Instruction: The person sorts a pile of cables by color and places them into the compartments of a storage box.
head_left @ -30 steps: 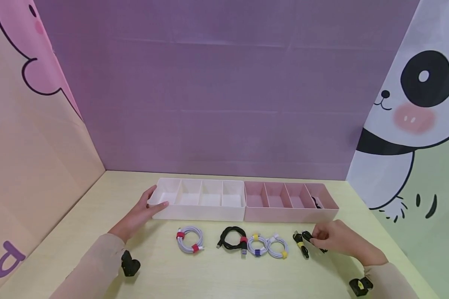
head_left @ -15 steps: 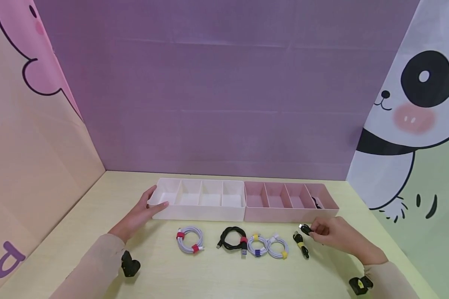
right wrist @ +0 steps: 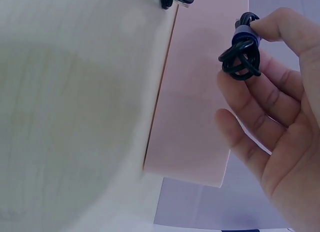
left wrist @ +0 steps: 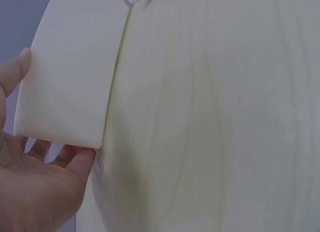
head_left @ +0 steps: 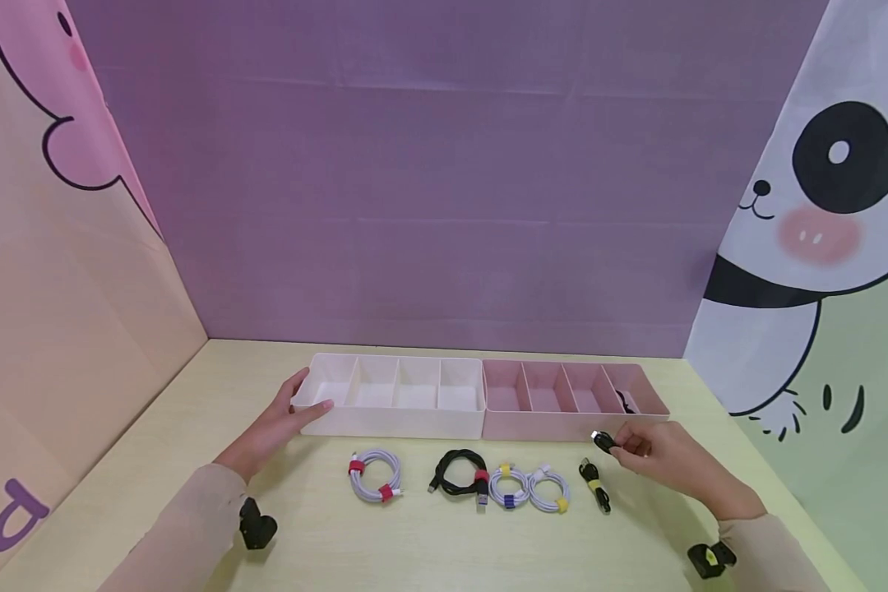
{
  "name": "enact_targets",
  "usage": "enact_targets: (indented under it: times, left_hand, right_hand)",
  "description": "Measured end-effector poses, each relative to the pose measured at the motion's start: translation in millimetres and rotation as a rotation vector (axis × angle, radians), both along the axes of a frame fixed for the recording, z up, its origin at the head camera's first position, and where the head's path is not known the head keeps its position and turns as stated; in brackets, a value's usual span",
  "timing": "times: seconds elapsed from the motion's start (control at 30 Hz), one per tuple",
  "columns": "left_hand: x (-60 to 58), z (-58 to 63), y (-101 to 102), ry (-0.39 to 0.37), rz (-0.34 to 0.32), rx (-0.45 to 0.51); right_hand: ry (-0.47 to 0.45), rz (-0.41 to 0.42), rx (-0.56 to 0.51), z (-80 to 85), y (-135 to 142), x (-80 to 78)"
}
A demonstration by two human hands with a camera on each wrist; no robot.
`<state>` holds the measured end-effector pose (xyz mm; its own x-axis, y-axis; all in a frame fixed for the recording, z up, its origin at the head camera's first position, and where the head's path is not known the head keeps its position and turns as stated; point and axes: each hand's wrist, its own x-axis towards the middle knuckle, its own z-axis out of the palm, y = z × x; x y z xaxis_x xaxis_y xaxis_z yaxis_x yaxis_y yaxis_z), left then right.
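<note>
My right hand [head_left: 659, 452] pinches a small black cable bundle [right wrist: 242, 57] between thumb and fingers. A dark blue tie wraps this bundle, and its metal plug end points left in the head view. It is held just in front of the pink divided box [head_left: 573, 426], whose rightmost compartment contains something black. At the other side, my left hand [head_left: 289, 411] grips the left end of the white divided box [head_left: 392, 422], thumb over the front and fingers around the end wall [left wrist: 60, 137]. The two boxes stand end to end.
In front of the boxes lie a white coiled cable [head_left: 376, 475] with red ties, a black coiled cable [head_left: 460, 473], two smaller white coils [head_left: 509, 487] and a black cable bundle [head_left: 595, 485] with a yellow tie. A purple backdrop [head_left: 444, 181] rises behind.
My right hand has lifted the black cable bundle off the table and moved it up toward the pink box. The left hand has stayed on the white box.
</note>
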<state>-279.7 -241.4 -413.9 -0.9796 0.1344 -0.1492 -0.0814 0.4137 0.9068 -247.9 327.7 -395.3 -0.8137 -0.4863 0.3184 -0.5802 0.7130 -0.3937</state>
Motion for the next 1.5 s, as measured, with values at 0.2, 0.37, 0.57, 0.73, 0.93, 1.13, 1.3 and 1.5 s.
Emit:
enact_targets:
  times: [0.2,0.37,0.57,0.73,0.93,1.13,1.3,1.5]
  left_hand:
    - [-1.0,-1.0,-0.9,0.009,-0.004,-0.002]
    - [-1.0,-1.7,-0.4,0.013,0.003,0.012]
    - [0.5,-1.0,0.4,0.008,0.004,0.011]
    - [1.4,-0.6,1.0,0.02,0.007,0.016]
    - [0.8,-1.1,1.4,0.022,0.009,0.018]
    - [-0.1,-0.3,1.9,0.022,0.016,0.005]
    - [-0.3,-0.6,1.6,0.017,0.016,-0.001]
    - [-2.3,-2.0,0.9,0.019,0.017,-0.001]
  right_hand:
    - [-0.009,-0.018,0.01,4.1,-2.8,-2.0]
    - [-0.026,-0.063,0.02,9.8,-5.6,-2.8]
    - [-0.015,-0.104,0.0,15.1,-6.6,-6.1]
    - [-0.003,-0.129,-0.003,18.3,-6.4,-10.5]
    - [0.009,-0.173,0.001,20.3,-6.6,-15.0]
    - [0.02,-0.177,-0.005,21.6,-7.5,-19.2]
    - [0.025,-0.179,0.009,23.6,-8.0,-24.2]
    - [0.034,-0.185,0.004,29.0,-10.3,-30.1]
